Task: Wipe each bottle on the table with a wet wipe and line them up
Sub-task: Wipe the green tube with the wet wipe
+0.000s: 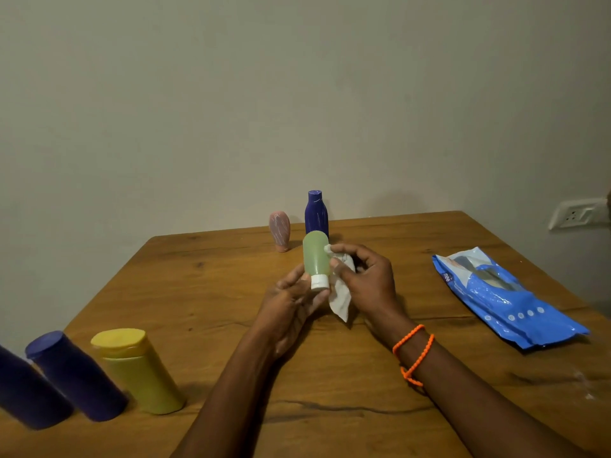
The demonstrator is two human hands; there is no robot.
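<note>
Grained, matt wooden table (231, 292); translucent, smooth green plastic bottle (315, 256) with white cap; soft crumpled white wipe (340, 299); glossy, crinkled blue plastic wipes pack (515, 312).

At eight o'clock the left picture edge cuts off the outermost dark blue bottle (23, 391). The green bottle (316, 256) hides the base of the blue bottle (316, 209) behind it. The wipes pack (506, 299) lettering is too small to read.
</note>
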